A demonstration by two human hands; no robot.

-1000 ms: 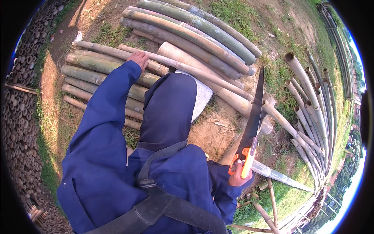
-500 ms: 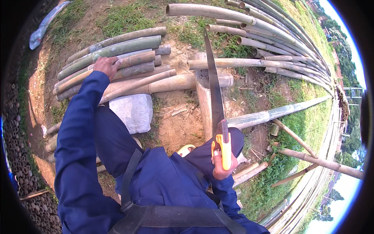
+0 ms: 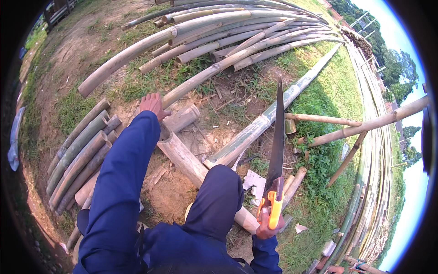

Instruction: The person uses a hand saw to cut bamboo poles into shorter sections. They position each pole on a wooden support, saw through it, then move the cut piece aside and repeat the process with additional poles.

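My right grip (image 3: 267, 229) is closed around the orange handle of the saw (image 3: 276, 153), its blade pointing far, right of my bent knee (image 3: 214, 198). My left grip (image 3: 154, 105) is empty, fingers stretched out and thumb apart, right by the near end of a pole (image 3: 219, 67); I can't tell whether they touch. A log (image 3: 183, 153) runs from beside my left sleeve (image 3: 125, 176) to under the knee. Cut lengths (image 3: 78, 157) lie left, a greenish pole (image 3: 262, 123) slants away to the far right, and more poles (image 3: 182, 30) fan out beyond.
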